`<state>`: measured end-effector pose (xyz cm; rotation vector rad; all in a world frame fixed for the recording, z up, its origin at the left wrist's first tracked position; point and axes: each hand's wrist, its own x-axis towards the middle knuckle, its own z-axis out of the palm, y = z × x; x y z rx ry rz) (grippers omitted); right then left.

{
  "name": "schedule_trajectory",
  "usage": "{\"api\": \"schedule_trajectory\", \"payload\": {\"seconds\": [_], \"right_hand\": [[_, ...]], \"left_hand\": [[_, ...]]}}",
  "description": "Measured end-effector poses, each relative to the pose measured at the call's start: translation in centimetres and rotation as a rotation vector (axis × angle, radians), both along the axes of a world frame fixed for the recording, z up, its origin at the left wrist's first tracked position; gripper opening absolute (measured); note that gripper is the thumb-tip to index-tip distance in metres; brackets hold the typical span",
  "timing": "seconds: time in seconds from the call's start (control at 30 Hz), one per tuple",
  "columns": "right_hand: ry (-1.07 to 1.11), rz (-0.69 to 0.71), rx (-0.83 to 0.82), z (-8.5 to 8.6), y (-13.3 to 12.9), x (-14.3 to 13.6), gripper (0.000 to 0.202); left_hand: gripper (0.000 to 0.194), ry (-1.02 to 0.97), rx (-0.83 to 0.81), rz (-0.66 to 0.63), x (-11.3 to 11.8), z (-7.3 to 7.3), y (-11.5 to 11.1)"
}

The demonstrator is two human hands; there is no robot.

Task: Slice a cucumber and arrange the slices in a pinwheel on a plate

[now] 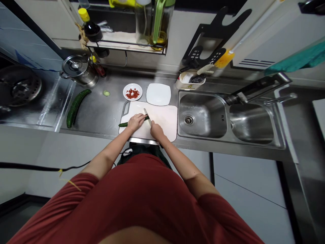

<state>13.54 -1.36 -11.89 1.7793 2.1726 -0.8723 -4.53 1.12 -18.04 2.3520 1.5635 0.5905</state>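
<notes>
On the white cutting board (165,120) lies a dark green cucumber (123,124), its left end sticking out past my left hand (136,122). The fingers of that hand are pressed together over the cucumber, near its right end. My right hand (157,131) is wrapped round the handle of a knife (145,112). The blade points away from me and crosses the cucumber's right end, just beside my left fingertips. Behind the board stand a plate of chopped red pieces (125,93) and a bare white square plate (158,94).
A whole cucumber (76,106) and a small green slice (106,93) lie to the left. Behind them stands a lidded steel pot (80,73). At the right are a double sink (203,115) and a utensil holder (186,84). A shelf (122,45) with bottles hangs above the counter.
</notes>
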Motion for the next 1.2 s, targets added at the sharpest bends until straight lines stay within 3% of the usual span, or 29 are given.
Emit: {"api": "schedule_trajectory", "payload": {"seconds": [0.43, 0.8, 1.2], "right_hand": [[0.039, -0.006, 0.022, -0.2, 1.4, -1.2, 0.037], [-0.028, -0.011, -0.030, 0.0, -1.7, 0.4, 0.032], [-0.006, 0.005, -0.011, -0.8, -0.2, -0.1, 0.031]], "left_hand": [[0.034, -0.010, 0.003, -0.004, -0.1, 0.1, 0.0], [0.034, -0.023, -0.016, 0.007, 0.0, 0.1, 0.1], [0.034, -0.008, -0.007, 0.009, -0.1, -0.1, 0.2]]}}
